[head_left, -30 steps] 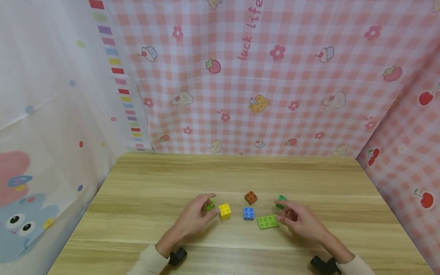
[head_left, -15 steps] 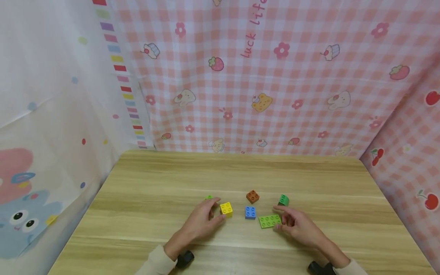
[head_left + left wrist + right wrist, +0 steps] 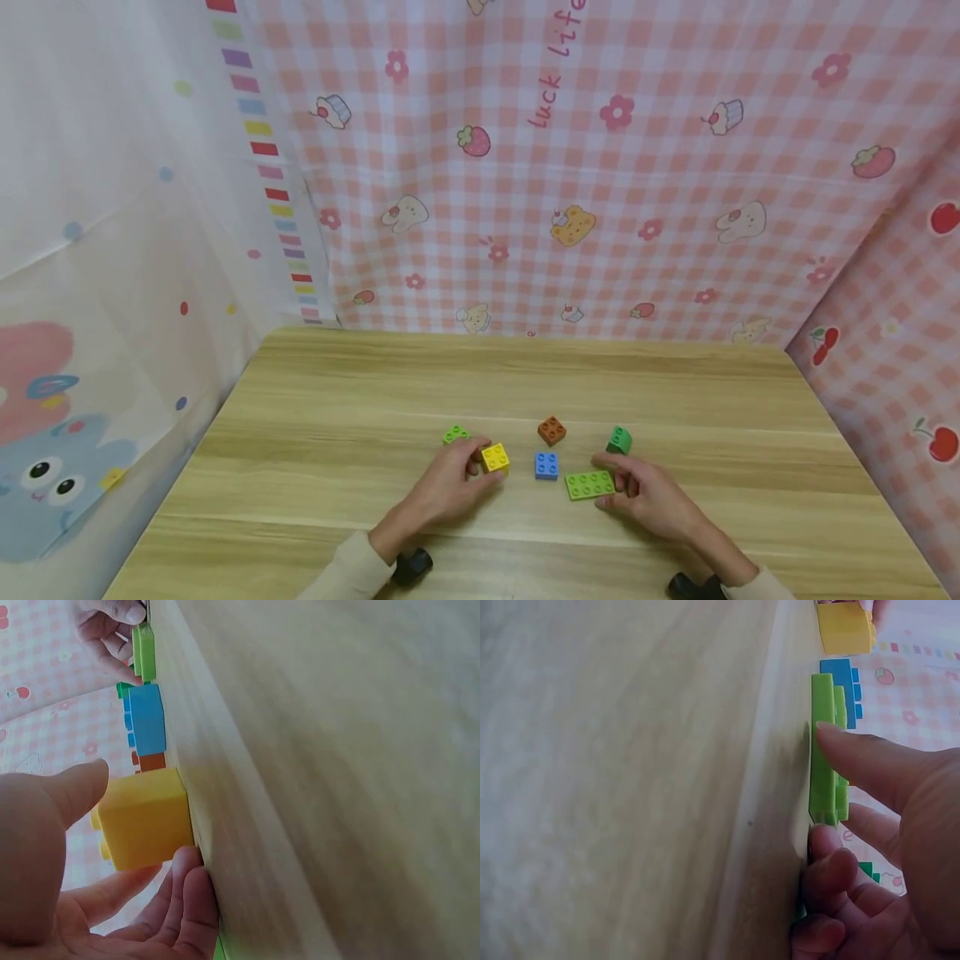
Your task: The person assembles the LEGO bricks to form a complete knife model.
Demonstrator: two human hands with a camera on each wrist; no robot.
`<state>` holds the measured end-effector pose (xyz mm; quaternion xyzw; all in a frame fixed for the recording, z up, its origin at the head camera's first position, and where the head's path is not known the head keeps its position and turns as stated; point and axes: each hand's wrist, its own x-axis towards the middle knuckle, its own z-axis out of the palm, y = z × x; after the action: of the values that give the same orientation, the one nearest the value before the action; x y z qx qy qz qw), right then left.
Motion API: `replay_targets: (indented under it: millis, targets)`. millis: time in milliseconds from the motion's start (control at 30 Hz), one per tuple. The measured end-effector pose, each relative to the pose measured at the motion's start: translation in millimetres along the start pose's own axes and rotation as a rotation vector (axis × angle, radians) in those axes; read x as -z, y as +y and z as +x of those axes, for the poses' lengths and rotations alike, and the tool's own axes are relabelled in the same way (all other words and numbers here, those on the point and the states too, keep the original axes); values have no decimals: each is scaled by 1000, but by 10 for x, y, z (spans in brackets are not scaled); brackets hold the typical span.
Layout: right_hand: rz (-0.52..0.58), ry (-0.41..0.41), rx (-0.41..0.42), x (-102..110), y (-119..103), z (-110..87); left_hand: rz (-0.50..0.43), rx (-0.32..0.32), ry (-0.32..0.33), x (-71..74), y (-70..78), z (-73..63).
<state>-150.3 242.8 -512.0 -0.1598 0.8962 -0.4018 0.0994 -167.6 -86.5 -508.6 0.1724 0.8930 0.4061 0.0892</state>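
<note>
My left hand [image 3: 453, 483] holds a yellow square building brick [image 3: 495, 457] between thumb and fingers; the left wrist view shows the brick [image 3: 146, 817] upright at the tabletop. My right hand [image 3: 652, 496] is at the right end of a flat lime-green building brick [image 3: 589, 484] with two rows of studs. Its thumb touches the near side in the right wrist view, and curled fingers [image 3: 832, 870] lie by the end. The far-side contact is partly hidden. A small lime-green brick [image 3: 455, 434] shows just behind my left hand.
Between the hands lies a blue brick [image 3: 546, 466], with a brown brick [image 3: 552, 431] behind it. A dark green brick with a curved side [image 3: 619, 439] stands beyond my right fingers. Patterned cloth [image 3: 525, 167] hangs behind the wooden table [image 3: 360, 383].
My left hand has moved right from the small lime-green brick to the yellow brick and closed around it. My right hand has drawn back from the dark green brick towards the flat lime-green one.
</note>
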Motion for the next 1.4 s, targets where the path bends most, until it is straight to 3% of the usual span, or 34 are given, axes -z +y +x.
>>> replay_targets:
  millis: [167,667,933,1400]
  targets:
    - [-22,10,1,-14,-6,9,-18,27,-3,-26,-1,21]
    - [-118,60,37,-51,-18,29,-20,23,6,-39,-19,3]
    - [-96,100,56,-27,-105,42,-60,-12,-26,-13,-47,3]
    - [-21,142,122,4,-408,226,-150,32,-40,17,-69,-6]
